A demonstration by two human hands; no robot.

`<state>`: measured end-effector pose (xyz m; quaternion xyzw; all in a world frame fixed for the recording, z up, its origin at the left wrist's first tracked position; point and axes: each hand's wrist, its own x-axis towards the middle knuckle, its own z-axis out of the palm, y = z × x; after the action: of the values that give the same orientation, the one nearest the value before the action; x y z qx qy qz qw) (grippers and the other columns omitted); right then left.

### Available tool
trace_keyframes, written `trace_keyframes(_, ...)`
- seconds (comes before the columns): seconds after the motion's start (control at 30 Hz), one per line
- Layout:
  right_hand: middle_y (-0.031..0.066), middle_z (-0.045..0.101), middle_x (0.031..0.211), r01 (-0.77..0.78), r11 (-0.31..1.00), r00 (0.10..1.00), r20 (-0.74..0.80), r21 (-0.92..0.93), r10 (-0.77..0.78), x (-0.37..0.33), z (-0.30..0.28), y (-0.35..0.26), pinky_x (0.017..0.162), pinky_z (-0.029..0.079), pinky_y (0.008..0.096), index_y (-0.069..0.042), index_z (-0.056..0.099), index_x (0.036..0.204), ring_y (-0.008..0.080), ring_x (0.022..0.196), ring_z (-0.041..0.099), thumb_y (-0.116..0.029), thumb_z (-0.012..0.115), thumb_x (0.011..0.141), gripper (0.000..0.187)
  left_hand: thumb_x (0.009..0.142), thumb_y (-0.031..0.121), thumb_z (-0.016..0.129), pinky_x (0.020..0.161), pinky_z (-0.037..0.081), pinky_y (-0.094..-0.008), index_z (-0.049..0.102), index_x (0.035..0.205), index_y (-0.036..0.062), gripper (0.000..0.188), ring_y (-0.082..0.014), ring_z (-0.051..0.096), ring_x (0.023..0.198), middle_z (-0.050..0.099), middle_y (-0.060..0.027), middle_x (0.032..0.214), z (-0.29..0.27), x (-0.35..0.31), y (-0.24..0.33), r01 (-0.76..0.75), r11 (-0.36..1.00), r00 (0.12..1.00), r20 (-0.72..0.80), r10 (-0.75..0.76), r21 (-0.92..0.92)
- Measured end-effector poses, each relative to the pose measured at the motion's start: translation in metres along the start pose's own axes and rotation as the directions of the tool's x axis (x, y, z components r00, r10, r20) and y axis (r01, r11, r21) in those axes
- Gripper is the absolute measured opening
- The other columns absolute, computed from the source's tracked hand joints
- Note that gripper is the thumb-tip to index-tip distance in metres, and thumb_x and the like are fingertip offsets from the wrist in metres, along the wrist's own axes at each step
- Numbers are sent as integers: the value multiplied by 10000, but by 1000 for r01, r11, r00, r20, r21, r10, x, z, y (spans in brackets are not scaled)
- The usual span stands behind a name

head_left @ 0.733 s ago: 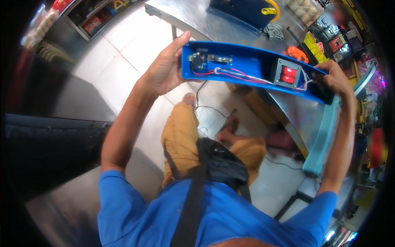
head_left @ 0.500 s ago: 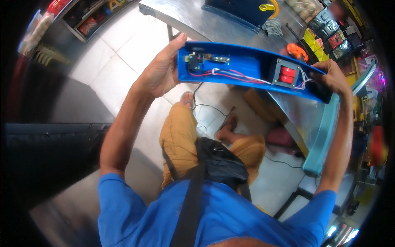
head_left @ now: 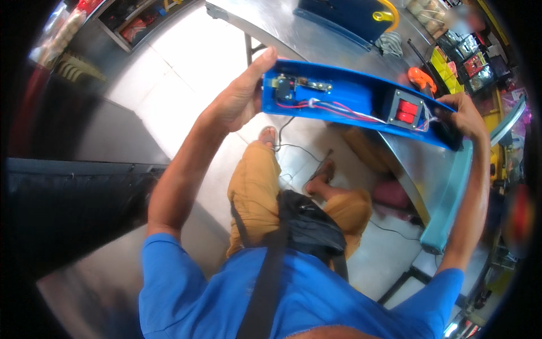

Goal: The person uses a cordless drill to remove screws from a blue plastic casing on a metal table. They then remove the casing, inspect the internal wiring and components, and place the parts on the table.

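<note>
A long, narrow blue housing (head_left: pixel 361 93) is held up in front of me with its open side facing me. Inside it sit a small transformer (head_left: pixel 405 110) with red windings near the right end, a black switch (head_left: pixel 284 87) at the left end, and pink and white wires (head_left: pixel 333 107) running between. My left hand (head_left: pixel 243 99) grips the left end, thumb along the edge. Around the right end, my right hand (head_left: pixel 470 116) is closed, its fingertips partly hidden by the housing. A long teal part (head_left: pixel 449 198) lies just below my right hand, partly behind the forearm.
Behind the housing stands a steel table (head_left: pixel 333 48) bearing a dark blue box (head_left: pixel 339 20), a striped cloth (head_left: pixel 389 44) and an orange tool (head_left: pixel 422 81). Yellow bins and packets line the right. A black cable (head_left: pixel 299 147) crosses the floor near my feet. At left is a dark cabinet (head_left: pixel 73 203).
The whole view has shifted slightly, so the scene sits a little farther right and lower. Both hands keep their hold on the blue housing.
</note>
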<state>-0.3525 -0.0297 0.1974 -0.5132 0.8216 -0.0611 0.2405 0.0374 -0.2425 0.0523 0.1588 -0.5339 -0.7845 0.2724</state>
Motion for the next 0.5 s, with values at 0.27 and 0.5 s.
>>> trace_keyframes(0.27,9,707,811,-80,994,996,-18,79,82,-8,7,-12,721,492,270,11,742,1052,80,745,607,-110,723,850,236,998,594,472,803,649,-407,447,1360,-49,738,-311,696,1067,580,-293,1214,-9,-2,-6,9,1000,999,32,-9,-28)
trace_keyframes(0.5,6,696,792,72,997,990,-125,-5,-72,-11,17,3,677,487,260,27,725,992,69,729,600,-96,718,854,185,993,590,483,821,646,-405,421,1384,-44,747,-313,663,1133,545,-294,1266,-9,-2,-5,13,1000,996,89,-11,-17)
